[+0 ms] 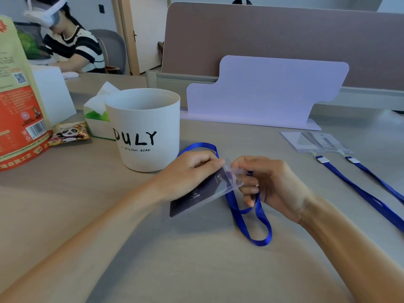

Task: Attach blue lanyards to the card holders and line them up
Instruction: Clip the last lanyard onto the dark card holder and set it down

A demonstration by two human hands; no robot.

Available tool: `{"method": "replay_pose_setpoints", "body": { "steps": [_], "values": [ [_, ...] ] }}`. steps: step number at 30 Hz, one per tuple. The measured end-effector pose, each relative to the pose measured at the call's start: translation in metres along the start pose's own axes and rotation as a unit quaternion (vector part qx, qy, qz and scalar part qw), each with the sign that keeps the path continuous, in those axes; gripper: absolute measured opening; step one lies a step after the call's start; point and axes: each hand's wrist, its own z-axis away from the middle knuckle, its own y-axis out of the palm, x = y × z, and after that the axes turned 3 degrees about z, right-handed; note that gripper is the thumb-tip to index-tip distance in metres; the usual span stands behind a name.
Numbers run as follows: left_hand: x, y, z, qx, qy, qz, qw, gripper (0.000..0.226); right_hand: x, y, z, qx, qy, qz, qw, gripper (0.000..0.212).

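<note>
A clear card holder (203,194) with a dark card inside is tilted above the middle of the table. My left hand (192,169) pinches its top edge. My right hand (269,182) pinches the clip end of a blue lanyard (255,224) at the holder's top corner. The lanyard loops down onto the table and also arcs behind my left hand. At the far right lie two clear card holders (314,141) side by side, each with a blue lanyard (360,191) attached and trailing toward the right edge.
A white bucket (146,127) marked "DULY" stands just left of my hands. Behind it are a tissue box (98,114), a snack packet (68,133) and a tall food bag (17,106). A white stand (262,92) and a brown partition sit at the back. Another person sits far left.
</note>
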Motion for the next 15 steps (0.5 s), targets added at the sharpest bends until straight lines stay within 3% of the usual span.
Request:
{"method": "replay_pose_setpoints", "body": {
  "steps": [3, 8, 15],
  "values": [
    [0.001, -0.003, 0.001, 0.011, -0.022, 0.028, 0.999, 0.021, -0.002, -0.003, -0.004, -0.046, -0.04, -0.006, 0.998, 0.003],
    [-0.002, -0.009, 0.001, 0.049, -0.046, 0.092, 0.994, 0.01, -0.004, -0.004, -0.003, -0.085, -0.079, 0.017, 0.993, 0.012],
    [0.003, -0.015, 0.001, 0.078, -0.045, 0.136, 0.987, 0.031, -0.005, -0.004, -0.003, -0.08, -0.091, 0.035, 0.992, 0.016]
  ]
}}
